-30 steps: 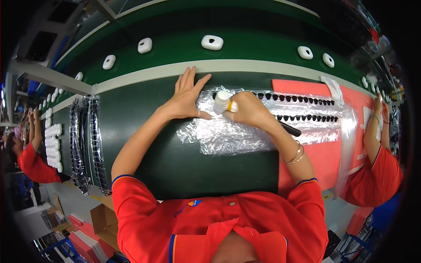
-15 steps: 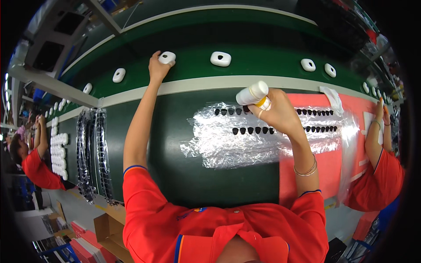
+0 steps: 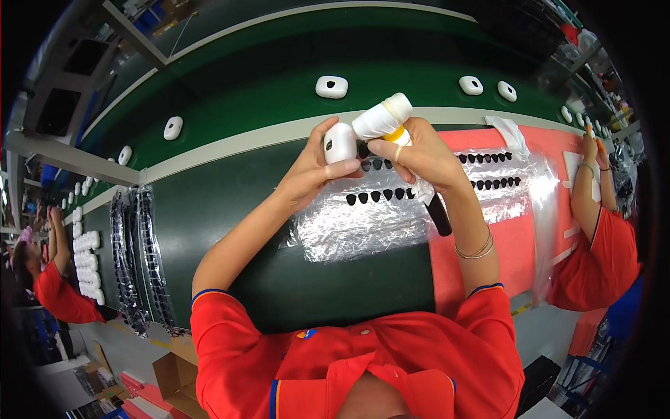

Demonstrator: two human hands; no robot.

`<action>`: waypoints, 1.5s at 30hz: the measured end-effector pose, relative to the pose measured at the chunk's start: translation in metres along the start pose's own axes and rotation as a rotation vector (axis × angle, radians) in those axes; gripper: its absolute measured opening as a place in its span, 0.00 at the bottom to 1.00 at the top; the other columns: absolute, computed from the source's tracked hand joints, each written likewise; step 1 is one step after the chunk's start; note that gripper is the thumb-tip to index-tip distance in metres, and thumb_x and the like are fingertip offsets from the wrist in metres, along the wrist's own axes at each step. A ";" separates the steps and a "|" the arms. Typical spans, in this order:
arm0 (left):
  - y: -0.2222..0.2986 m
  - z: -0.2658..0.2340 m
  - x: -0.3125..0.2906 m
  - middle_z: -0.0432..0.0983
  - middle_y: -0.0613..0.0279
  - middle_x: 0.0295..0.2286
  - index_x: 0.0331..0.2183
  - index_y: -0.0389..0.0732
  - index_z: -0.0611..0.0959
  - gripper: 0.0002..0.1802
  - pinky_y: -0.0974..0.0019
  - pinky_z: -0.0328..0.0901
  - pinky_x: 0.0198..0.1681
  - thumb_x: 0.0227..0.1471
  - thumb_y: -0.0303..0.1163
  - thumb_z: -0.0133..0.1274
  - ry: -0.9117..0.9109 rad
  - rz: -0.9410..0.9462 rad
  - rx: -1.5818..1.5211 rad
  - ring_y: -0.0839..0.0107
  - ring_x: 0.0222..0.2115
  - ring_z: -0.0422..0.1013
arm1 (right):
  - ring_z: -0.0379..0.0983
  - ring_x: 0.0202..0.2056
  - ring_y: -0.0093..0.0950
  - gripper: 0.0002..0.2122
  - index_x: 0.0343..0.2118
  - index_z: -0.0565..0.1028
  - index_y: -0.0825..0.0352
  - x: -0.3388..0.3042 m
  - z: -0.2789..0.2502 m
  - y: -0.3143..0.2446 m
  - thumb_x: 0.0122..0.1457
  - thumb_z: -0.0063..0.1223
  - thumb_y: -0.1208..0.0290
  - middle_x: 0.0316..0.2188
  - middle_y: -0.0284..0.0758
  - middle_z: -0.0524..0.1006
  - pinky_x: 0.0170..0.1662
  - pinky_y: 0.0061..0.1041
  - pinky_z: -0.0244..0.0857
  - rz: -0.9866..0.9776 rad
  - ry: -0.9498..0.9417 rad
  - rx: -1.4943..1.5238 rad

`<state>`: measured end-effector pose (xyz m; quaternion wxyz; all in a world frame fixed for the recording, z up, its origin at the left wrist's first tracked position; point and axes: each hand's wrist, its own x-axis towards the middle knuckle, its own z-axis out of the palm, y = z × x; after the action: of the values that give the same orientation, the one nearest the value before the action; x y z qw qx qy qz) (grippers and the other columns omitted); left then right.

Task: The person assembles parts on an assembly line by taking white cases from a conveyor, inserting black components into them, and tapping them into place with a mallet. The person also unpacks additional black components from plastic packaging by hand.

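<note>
My left hand [image 3: 310, 167] has its fingers wrapped round a white rounded casing [image 3: 340, 144] with a dark opening in its face. Beside it, my right hand [image 3: 431, 155] grips a white bottle-like thing [image 3: 382, 117] with a yellow collar, tilted so its wide end points up. A small black piece [image 3: 363, 149] shows between the right fingertips and the casing; whether it is pinched there I cannot tell. Below that palm a black handle [image 3: 439, 214] with white tissue round it sticks out. Under both hands lies clear film [image 3: 349, 241] bearing rows of small black caps [image 3: 377, 196].
Several white casings [image 3: 331, 87] stand on the green conveyor [image 3: 244, 105] beyond a pale rail [image 3: 230, 150]. Strips of black parts [image 3: 136, 258] lie at left, near rows of white casings [image 3: 87, 258]. A pink mat [image 3: 460, 269] lies at right. Co-workers in red sit at both sides.
My left hand has brought the white casing from the conveyor back to the right, beside my right hand. The bottle-like thing has turned slightly, and the black handle now shows under my right hand.
</note>
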<state>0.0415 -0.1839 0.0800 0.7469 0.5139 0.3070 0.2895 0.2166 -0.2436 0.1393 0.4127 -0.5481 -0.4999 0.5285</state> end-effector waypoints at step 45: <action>-0.005 -0.006 -0.010 0.70 0.59 0.25 0.43 0.38 0.63 0.24 0.75 0.66 0.18 0.44 0.22 0.53 -0.124 0.081 0.068 0.76 0.18 0.69 | 0.73 0.26 0.29 0.15 0.37 0.67 0.66 -0.005 0.023 0.016 0.48 0.55 0.67 0.25 0.38 0.74 0.29 0.24 0.64 -0.284 0.036 -0.486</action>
<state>0.0311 -0.1893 0.0754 0.7343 0.5679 0.2484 0.2766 0.1954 -0.2527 0.1217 0.3477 -0.5648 -0.6764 0.3202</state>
